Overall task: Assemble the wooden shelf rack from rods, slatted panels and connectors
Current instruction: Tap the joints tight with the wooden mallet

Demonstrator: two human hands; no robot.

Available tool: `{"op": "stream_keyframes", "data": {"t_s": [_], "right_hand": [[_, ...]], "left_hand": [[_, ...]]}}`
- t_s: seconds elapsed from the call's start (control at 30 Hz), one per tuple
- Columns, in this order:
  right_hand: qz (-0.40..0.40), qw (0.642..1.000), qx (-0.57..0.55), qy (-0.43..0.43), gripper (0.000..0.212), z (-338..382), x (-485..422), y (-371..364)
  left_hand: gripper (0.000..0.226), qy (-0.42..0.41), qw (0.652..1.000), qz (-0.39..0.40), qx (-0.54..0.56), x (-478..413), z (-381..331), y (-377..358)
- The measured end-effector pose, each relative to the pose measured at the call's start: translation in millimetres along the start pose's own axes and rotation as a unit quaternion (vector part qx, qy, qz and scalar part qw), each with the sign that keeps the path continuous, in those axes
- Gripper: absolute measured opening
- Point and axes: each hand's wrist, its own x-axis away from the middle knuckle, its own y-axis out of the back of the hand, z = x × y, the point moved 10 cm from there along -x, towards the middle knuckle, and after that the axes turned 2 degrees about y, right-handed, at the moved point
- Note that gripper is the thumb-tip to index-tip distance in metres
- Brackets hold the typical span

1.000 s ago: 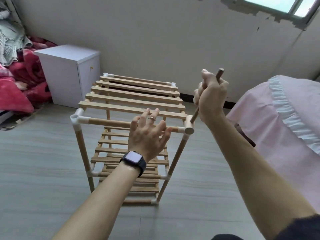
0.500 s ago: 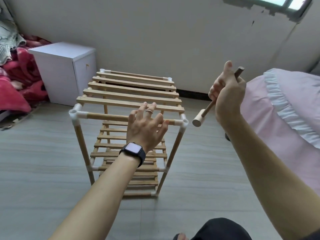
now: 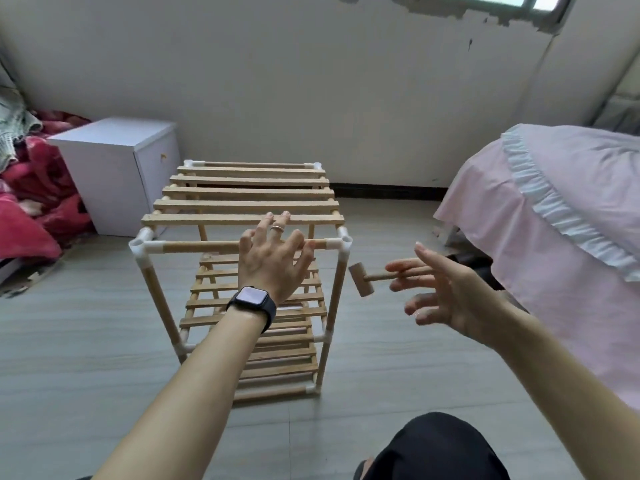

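Observation:
The wooden shelf rack (image 3: 242,204) stands upright on the floor, with slatted panels on several levels, wooden rods and white corner connectors (image 3: 343,242). My left hand (image 3: 273,261), with a watch on its wrist, rests with spread fingers on the front top rod (image 3: 197,246). My right hand (image 3: 446,296) is to the right of the rack, fingers straight and spread. A small wooden mallet (image 3: 361,279) lies level at its fingertips, head toward the rack's front right post. No finger is curled round its handle.
A white cabinet (image 3: 114,168) stands left of the rack by the wall. Red bedding (image 3: 34,202) is piled at the far left. A bed with a pink cover (image 3: 554,220) fills the right side. My knee in black (image 3: 433,448) is at the bottom.
My right hand moved down and away from the front right corner and let go of the mallet handle, its fingers straightening. The mallet sank lower. My left hand stayed on the rod.

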Motion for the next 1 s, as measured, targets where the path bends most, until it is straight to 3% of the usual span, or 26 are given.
{"op": "stream_keyframes", "data": {"t_s": [0.07, 0.17, 0.3, 0.43, 0.5, 0.67, 0.7, 0.77, 0.8, 0.9, 0.93, 1.0], "right_hand": [[-0.010, 0.999, -0.030, -0.024, 0.062, -12.6, 2.1, 1.3], [-0.084, 0.995, 0.053, 0.011, 0.027, -20.2, 2.8, 10.8], [-0.166, 0.974, 0.141, 0.069, 0.019, -19.6, 8.6, 22.2], [-0.203, 0.929, 0.281, 0.130, 0.002, 5.9, 12.6, 24.9], [-0.204, 0.906, 0.322, 0.182, 0.011, 28.4, 14.4, 19.6], [-0.327, 0.789, 0.373, 0.364, 0.023, 90.1, 37.0, 18.8], [-0.305, 0.775, 0.432, 0.347, 0.023, 89.0, 29.2, 9.9], [-0.219, 0.760, 0.567, 0.231, 0.023, 61.2, 2.7, -2.2], [-0.224, 0.758, 0.573, 0.218, 0.022, 58.6, 0.9, 0.2], [-0.330, 0.748, 0.438, 0.374, 0.023, 82.2, 35.0, 7.9], [-0.314, 0.743, 0.453, 0.379, 0.025, 82.1, 33.2, 3.3], [-0.194, 0.781, 0.512, 0.300, 0.026, 56.5, 7.8, -10.6]], "left_hand": [[0.055, 0.002, 1.000, 0.009, -0.005, -0.7, -0.5, -0.6], [0.056, 0.006, 1.000, 0.025, -0.012, -0.8, -0.2, -1.8], [0.057, 0.004, 0.999, 0.038, -0.015, -0.7, -0.5, -3.0], [0.059, 0.007, 0.999, 0.052, 0.003, -2.9, -1.2, -3.5], [0.060, 0.009, 0.998, 0.056, 0.012, -3.2, -0.9, -3.2], [0.057, 0.012, 0.998, 0.062, 0.009, -5.2, -0.8, -2.9], [0.056, 0.014, 0.998, 0.065, 0.011, -5.8, -0.8, -2.7], [0.056, 0.020, 0.997, 0.072, 0.022, -5.6, 0.9, -2.9], [0.057, 0.024, 0.996, 0.075, 0.030, -5.6, 2.0, -2.9], [0.059, 0.029, 0.995, 0.085, 0.045, -8.2, 3.4, -3.4], [0.060, 0.036, 0.994, 0.090, 0.049, -9.4, 4.6, -3.7], [0.061, 0.054, 0.991, 0.100, 0.077, -10.2, 9.8, -4.3]]}}
